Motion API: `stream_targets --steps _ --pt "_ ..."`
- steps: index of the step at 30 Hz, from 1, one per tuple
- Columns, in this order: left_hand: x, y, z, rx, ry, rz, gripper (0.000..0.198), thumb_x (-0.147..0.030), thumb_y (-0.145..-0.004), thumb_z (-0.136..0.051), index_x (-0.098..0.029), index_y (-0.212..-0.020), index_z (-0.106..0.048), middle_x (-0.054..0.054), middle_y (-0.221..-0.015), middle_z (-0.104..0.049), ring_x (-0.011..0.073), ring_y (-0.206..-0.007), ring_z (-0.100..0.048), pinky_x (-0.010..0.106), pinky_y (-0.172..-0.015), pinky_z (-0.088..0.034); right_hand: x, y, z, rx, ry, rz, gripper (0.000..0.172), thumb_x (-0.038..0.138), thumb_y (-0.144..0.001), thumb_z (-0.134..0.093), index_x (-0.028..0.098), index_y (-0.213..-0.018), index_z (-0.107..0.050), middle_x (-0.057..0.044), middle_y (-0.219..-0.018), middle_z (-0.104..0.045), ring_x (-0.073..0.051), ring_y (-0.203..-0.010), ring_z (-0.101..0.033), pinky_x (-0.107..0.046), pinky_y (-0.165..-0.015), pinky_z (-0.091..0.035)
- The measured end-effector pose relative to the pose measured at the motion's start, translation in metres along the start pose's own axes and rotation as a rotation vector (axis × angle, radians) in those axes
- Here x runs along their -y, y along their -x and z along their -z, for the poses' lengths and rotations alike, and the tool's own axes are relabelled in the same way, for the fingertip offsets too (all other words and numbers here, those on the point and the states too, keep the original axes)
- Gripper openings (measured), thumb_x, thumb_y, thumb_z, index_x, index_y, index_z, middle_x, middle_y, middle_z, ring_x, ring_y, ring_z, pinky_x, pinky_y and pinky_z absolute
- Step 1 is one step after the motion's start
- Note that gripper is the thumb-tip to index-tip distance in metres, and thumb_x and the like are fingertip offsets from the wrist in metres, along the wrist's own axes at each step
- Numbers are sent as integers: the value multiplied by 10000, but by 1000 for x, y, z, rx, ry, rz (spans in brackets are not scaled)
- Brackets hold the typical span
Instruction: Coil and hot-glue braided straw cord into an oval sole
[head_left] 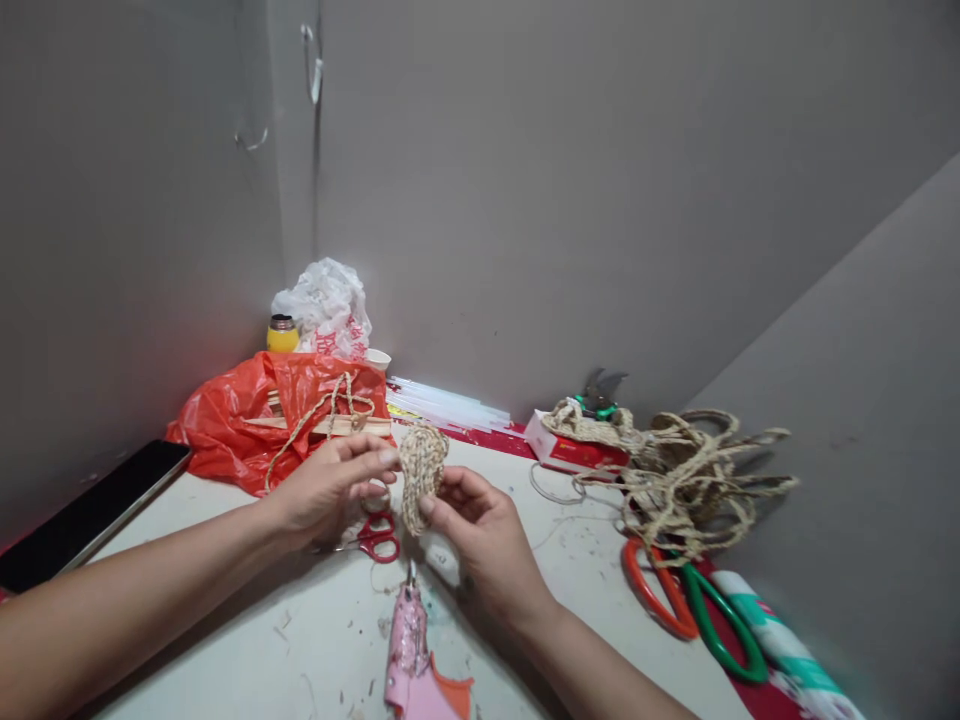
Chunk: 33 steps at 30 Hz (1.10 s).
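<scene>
A small coiled piece of braided straw rope point(424, 465) is held up above the table, its flat woven side toward me. My right hand point(480, 530) pinches its lower right edge between thumb and fingers. At the upper left edge, the thumb and fingertips of my left hand point(345, 485) close on the same piece. Red-handled scissors point(380, 537) lie under and beside my left hand, partly hidden. Below the piece, a pink hot glue gun point(411, 650) points its metal nozzle away from me.
An orange-red plastic bag point(232, 410) and a phone point(97, 510) are at the left. Clear glue sticks point(450, 405) lie along the back. A red-and-white box point(574, 452), a tangle of braided rope point(690, 490) and large shears with orange and green handles point(724, 625) sit at the right.
</scene>
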<state>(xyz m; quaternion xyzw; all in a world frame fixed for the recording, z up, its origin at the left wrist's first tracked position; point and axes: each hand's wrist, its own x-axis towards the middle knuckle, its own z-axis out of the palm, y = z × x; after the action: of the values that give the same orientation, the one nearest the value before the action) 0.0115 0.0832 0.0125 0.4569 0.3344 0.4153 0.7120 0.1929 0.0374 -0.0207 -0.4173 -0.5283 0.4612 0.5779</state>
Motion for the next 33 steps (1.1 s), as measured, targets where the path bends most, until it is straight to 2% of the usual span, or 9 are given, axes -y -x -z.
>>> stream_targets --steps 4,8,11,13,15,18,28,30,33 --pt "3 -15 16 -155 22 -72 276 -386 -782 -717 -161 -713 -573 -28 -651 -572 79 -562 -514 187 -557 -441 2 -5 6 -118 -90 55 175 312 -751 -777 227 -868 -678 15 -809 -677 -155 -747 -593 -273 -713 -487" --pt "2 -23 25 -183 42 -131 420 -471 -825 -638 -182 -595 -438 -91 -490 -386 56 -437 -354 166 -463 -353 10 -7 10 -118 -120 111 193 336 -771 -768 228 -908 -684 -11 -850 -686 -170 -781 -593 -285 -740 -499" --pt "-2 -13 15 -110 17 -126 353 -434 -782 -706 -166 -647 -520 -57 -576 -498 66 -499 -442 180 -502 -384 15 -6 9 -61 -97 124 172 333 -791 -754 233 -913 -687 -12 -843 -687 -168 -750 -590 -287 -710 -504" --pt "-3 -2 4 -35 -17 -92 253 -328 -715 -790 -152 -829 -647 3 -748 -622 95 -608 -547 209 -573 -434 17 -4 7 -4 -60 113 146 318 -793 -751 224 -888 -692 -13 -833 -686 -171 -734 -593 -294 -700 -501" --pt "-1 9 -6 120 -81 -86 307 -294 -738 -777 -163 -1002 -692 62 -966 -665 130 -775 -602 235 -666 -465 16 -2 4 55 -13 93 133 300 -788 -752 213 -873 -699 -19 -829 -689 -185 -754 -604 -311 -724 -498" --pt "6 16 -13 242 -96 -81 310 -288 -752 -770 -172 -1030 -699 63 -945 -676 148 -800 -609 256 -696 -467 13 1 -1 127 58 66 130 279 -783 -752 197 -873 -708 -20 -810 -688 -204 -795 -617 -327 -763 -490" --pt "16 16 -17 20 -20 -39 200 -283 -679 -820 -130 -769 -727 38 -703 -690 122 -596 -590 237 -583 -454 10 4 -9 191 276 131 32 189 -811 -647 188 -819 -677 15 -743 -651 -165 -731 -589 -275 -705 -478" --pt "12 17 -18 -5 -1 -32 200 -284 -668 -824 -137 -760 -724 38 -698 -698 132 -589 -605 245 -578 -467 10 3 -6 223 340 172 129 191 -790 -677 200 -918 -689 7 -803 -677 -174 -768 -608 -291 -740 -487" --pt "2 18 -18 -53 9 -54 207 -285 -660 -823 -152 -782 -722 45 -751 -723 163 -652 -646 272 -624 -501 5 -4 3 248 455 235 467 176 -743 -731 240 -1191 -619 -18 -935 -711 -218 -900 -634 -369 -846 -480"
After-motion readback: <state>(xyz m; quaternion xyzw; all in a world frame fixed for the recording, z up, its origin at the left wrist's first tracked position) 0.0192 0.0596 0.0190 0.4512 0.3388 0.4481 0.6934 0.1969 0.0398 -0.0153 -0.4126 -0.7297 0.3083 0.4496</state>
